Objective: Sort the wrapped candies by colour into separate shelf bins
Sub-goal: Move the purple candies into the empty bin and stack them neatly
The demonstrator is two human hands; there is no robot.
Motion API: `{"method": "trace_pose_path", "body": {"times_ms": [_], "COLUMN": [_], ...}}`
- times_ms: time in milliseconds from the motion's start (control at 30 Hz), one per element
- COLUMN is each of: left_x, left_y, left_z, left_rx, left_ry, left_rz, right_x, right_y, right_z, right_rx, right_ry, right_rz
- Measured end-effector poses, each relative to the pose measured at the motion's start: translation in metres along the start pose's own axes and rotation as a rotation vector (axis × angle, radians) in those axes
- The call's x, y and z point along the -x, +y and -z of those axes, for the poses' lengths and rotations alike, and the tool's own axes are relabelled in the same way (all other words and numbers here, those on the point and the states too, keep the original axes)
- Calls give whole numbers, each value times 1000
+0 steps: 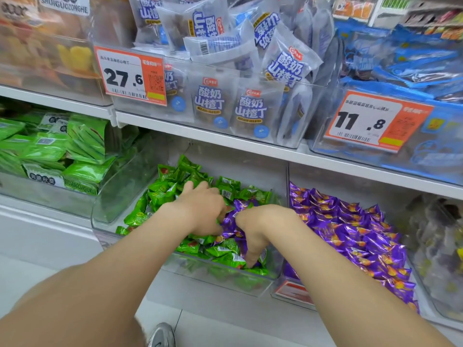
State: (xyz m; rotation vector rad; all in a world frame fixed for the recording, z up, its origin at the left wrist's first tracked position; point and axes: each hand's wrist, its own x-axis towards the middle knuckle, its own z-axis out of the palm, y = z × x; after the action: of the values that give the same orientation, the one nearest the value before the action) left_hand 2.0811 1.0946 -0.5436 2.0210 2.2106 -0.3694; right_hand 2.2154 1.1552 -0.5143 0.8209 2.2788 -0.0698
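Centre bin: green candies [175, 191] in bright lime wrappers, each with a small red-orange mark and a white barcode patch. Stray purple candies [241, 206] among them are glossy violet foil. Right bin: purple candies [350, 234], violet with orange-yellow blotches. Bin wall [225, 279] clear, colourless. Left: snack packets [85, 139] leaf green, printed with paler green pods; white label strips, black lettering. Upper shelf: pouches [213, 101] frosted grey-white with dark blue characters, a round blue dot and a red logo. Price tags [130, 76] white, black digits, orange-red border. Far-right packs [400, 58] blue. Shelf edge [225, 139] white.
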Motion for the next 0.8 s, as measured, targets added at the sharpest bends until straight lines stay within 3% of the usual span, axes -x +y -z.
{"method": "trace_pose_path", "body": {"times_ms": [133,333,467,667,800], "left_x": [3,1,1,3,12], "left_y": [-4,2,6,0,-6], "left_z": [3,-9,-10,-7,8], "left_rx": [-157,77,70,192,600], "left_ry": [106,-50,-24,168,319], "left_rz": [92,5,24,103,204], "right_x": [-13,-17,-13,-3,6], "right_y": [3,-1,-4,4,13], "right_z": [-4,-13,-15,-13,-13], "right_rx": [-75,-157,-126,-125,-173], "right_ry": [50,180,171,488,756], "right_rz": [16,2,-14,-46,-82]}}
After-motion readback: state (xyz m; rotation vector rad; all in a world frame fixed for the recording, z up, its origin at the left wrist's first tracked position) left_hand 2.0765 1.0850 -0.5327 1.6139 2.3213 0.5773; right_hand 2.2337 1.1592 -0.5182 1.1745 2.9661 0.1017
